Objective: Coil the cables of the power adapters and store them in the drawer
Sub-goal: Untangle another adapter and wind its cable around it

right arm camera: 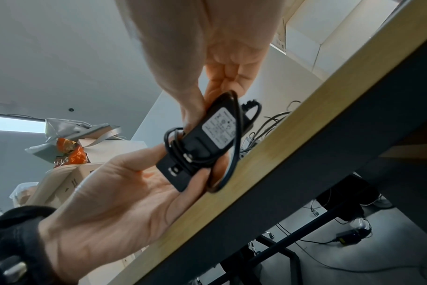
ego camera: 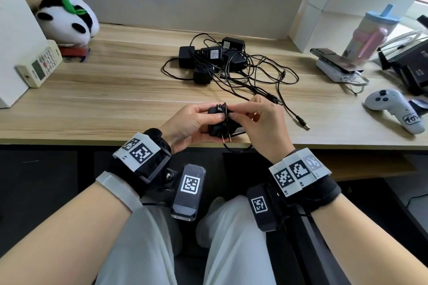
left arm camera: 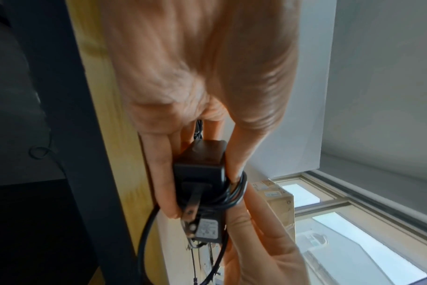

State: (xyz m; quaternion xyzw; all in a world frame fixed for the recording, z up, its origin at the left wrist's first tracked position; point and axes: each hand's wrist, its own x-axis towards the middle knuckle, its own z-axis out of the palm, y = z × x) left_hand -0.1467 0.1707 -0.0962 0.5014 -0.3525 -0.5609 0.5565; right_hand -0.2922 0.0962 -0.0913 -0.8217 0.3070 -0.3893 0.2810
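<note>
Black adapter point(ego camera: 218, 126) gripped in left hand point(ego camera: 188, 126), right hand point(ego camera: 261, 122) pinching its cable point(ego camera: 223, 111)

Bright daylight, sharp from the head, blurry from the wrists

Light comes in from the right side and makes the desk point(ego camera: 115, 90) bright, while under it is dark. Straight edges bend near the corners. In both wrist views the close hands look soft and smeared, and the window point(left arm camera: 368, 237) glows white.
</note>
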